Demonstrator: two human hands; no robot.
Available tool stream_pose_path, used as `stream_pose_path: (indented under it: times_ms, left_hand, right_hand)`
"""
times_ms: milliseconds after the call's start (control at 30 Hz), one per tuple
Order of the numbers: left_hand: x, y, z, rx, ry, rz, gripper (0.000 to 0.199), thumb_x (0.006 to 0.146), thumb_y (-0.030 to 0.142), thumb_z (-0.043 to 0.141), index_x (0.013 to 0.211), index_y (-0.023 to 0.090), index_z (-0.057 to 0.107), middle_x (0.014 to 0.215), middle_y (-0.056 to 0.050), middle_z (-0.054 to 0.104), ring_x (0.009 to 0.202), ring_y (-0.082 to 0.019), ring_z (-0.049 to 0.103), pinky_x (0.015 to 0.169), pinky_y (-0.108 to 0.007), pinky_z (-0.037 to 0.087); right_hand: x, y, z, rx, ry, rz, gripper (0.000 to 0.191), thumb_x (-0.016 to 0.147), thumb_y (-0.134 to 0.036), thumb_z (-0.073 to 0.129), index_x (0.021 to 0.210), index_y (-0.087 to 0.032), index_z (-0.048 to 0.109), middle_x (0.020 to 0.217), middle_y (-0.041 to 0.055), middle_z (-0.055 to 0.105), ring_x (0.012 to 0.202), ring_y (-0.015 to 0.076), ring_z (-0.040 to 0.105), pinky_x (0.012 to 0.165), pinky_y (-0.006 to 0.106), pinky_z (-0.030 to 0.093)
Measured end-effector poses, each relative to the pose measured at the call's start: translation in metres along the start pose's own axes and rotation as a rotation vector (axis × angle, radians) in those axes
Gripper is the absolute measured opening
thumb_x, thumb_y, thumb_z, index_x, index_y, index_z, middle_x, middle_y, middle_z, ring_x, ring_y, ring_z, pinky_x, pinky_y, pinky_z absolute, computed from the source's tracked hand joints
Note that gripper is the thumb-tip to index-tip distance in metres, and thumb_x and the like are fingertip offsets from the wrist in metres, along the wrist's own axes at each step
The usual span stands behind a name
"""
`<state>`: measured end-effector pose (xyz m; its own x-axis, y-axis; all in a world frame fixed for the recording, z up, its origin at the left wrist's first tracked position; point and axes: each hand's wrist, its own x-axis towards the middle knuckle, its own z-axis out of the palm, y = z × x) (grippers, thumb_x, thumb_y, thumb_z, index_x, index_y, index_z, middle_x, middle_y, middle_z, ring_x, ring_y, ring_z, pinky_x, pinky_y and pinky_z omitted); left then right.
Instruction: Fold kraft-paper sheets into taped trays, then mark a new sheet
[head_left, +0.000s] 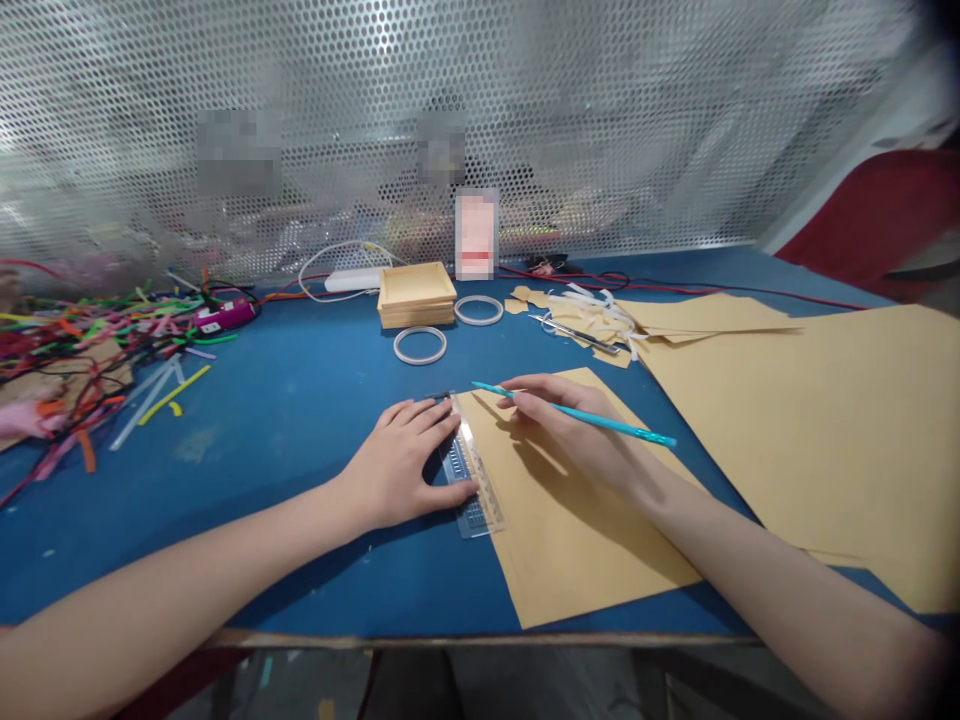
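Observation:
My left hand (409,465) lies with its fingers spread over a clear plastic ruler (480,508), pressing it down along the left edge of a tan paper sheet (555,560). Thumb and fingertips rest on the ruler; part of it is hidden under the hand. Above the same sheet, my right hand (581,430) pinches a blue pencil (600,420). The pencil slants with its thin tip pointing left, near the ruler's far end, and I cannot tell whether it touches the paper.
Behind lie a stack of tan paper trays (417,290), white rings (420,345) and a craft knife (577,333) among paper scraps. Large tan sheets (825,430) cover the right. Colourful pipe cleaners (90,360) are heaped left. A perforated metal panel (337,110) bounds the blue table (285,380).

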<state>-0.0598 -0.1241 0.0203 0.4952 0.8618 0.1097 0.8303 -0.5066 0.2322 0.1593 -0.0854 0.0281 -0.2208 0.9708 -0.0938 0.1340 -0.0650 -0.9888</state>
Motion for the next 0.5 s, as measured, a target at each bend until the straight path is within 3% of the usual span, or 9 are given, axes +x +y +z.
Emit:
stream_pose_path:
  times_ms: [267,400,500]
  left_hand:
    - [-0.001,-0.001,0.001,-0.042,-0.012,-0.013,0.08,0.081,0.066,0.056,0.14,0.014,0.045,0.148,-0.01,0.04,0.137,-0.029,0.034,0.113,-0.046,0.022]
    - [-0.001,-0.001,0.002,-0.054,-0.021,-0.011,0.082,0.081,0.07,0.054,0.142,0.017,0.043,0.149,-0.009,0.038,0.138,-0.029,0.033,0.113,-0.045,0.022]
    - [-0.001,-0.002,0.001,-0.064,-0.026,-0.012,0.083,0.08,0.072,0.053,0.143,0.019,0.042,0.15,-0.009,0.037,0.138,-0.029,0.032,0.113,-0.046,0.022]
  right_hand:
    - [-0.001,-0.025,-0.011,-0.213,0.07,-0.079,0.022,0.078,-0.037,0.066,0.095,-0.025,0.07,0.096,0.0053,0.072,0.089,0.0225,0.066,0.072,0.033,0.052]
    - [0.006,-0.039,-0.011,-0.352,0.005,-0.15,0.019,0.074,-0.039,0.07,0.08,-0.022,0.068,0.079,0.0037,0.07,0.076,0.0194,0.064,0.065,0.029,0.049]
    - [0.017,-0.034,-0.005,-0.349,-0.012,-0.175,0.018,0.076,-0.038,0.067,0.078,-0.02,0.064,0.076,0.0032,0.067,0.072,0.0179,0.062,0.061,0.028,0.047]
